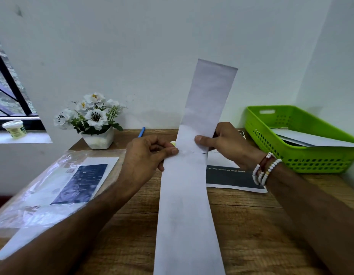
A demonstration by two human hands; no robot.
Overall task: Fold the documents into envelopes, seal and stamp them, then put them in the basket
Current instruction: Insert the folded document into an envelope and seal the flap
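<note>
Here both hands pinch one long folded document (189, 175) above the desk (251, 215), left hand (146, 155) gripping its left edge, right hand (223, 143) its right edge, the green basket (299, 155) lying off beyond the right-hand grip.

Folded paper strip (189, 195) runs off the bottom edge. Printed sheet (229, 178) half hidden behind it. Basket (291, 147) cropped at right edge; contents unclear. Plastic-wrapped stack (53, 185) blurred.

bare forearms, beaded bracelets (266, 168) on right wrist
</note>
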